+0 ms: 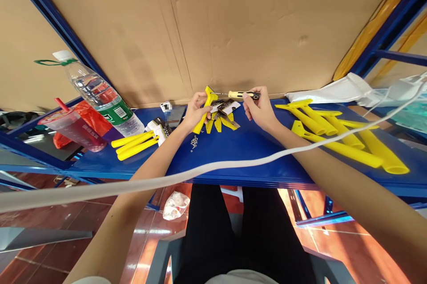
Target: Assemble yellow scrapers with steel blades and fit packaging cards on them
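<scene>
My left hand point(196, 111) is closed around a yellow plastic handle point(201, 123), its wider head turned up. In my right hand point(260, 108) is a screwdriver point(237, 95) with a yellow and black grip, held level, its shaft pointing left at the handle's head. Whether the tip sits in a screw is too small to tell. Below, between my hands, lie several yellow blade pieces point(218, 124) and dark printed cards point(230, 107). A scatter of small screws point(194, 142) rests on the blue table point(227, 155) near my left wrist.
Several yellow handles point(347, 150) lie at right, more yellow tubes point(136, 145) at left. A water bottle point(100, 92) and a pink drink cup point(75, 130) stand at far left. A white cable point(207, 168) crosses in front. Cardboard point(250, 26) walls the back.
</scene>
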Demonstrator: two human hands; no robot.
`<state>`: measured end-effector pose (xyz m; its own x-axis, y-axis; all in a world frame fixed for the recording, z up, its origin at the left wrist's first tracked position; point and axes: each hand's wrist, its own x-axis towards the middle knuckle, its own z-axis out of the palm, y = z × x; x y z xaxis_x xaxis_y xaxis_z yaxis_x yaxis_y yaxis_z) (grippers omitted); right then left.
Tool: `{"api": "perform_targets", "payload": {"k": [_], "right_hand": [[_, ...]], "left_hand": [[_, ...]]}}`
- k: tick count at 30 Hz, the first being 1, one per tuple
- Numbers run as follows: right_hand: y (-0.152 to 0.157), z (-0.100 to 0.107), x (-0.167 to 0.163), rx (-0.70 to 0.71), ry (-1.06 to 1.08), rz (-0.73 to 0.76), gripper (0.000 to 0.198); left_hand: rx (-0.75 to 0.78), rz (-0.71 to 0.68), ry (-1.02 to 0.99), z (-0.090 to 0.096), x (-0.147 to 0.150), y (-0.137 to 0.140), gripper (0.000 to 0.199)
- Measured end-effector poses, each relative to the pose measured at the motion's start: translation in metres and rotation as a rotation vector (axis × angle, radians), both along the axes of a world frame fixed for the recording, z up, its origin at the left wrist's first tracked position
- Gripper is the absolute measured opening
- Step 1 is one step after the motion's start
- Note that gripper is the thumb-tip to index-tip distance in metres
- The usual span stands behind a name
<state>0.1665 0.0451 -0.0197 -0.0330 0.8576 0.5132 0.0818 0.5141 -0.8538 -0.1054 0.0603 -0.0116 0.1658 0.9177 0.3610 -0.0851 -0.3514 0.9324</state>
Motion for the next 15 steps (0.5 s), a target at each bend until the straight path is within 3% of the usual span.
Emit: {"api": "perform_targets", "payload": {"k": [8,15], "right_hand": [[-0.009,0.003,0.000,0.072,-0.081,0.048,0.069],[-0.011,0.007,0.000,0.090,-0.168,-0.082,0.071]], "left_hand": [[-0.015,0.043,0.015,0.001,-0.001,-0.001,0.065],[-0.017,0.050,0.001,0.001,-0.002,0.000,0.066]]}}
